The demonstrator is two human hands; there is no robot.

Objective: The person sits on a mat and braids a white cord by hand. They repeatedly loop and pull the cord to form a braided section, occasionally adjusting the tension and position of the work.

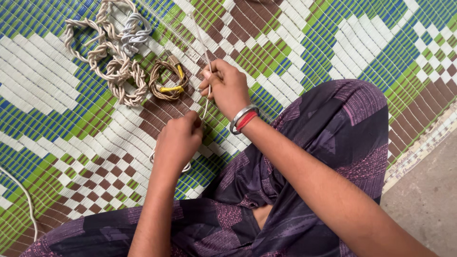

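My left hand (177, 141) is closed around the lower part of a thin pale cord (205, 105), with a loop of it showing under the hand. My right hand (227, 88) pinches the same cord higher up; the cord runs on from its fingers toward the top of the mat. A silver bangle and a red bangle (243, 119) sit on my right wrist. Both hands hover just above the woven mat (57, 128), in front of my crossed legs in dark purple patterned cloth.
Left of the hands lie several twisted beige cord rings (112, 66), a grey twisted piece (134, 32) and a brown ring with yellow wrapping (167, 82). A thin white cord (26, 197) lies at the far left. Bare concrete floor (428, 190) begins past the mat's right edge.
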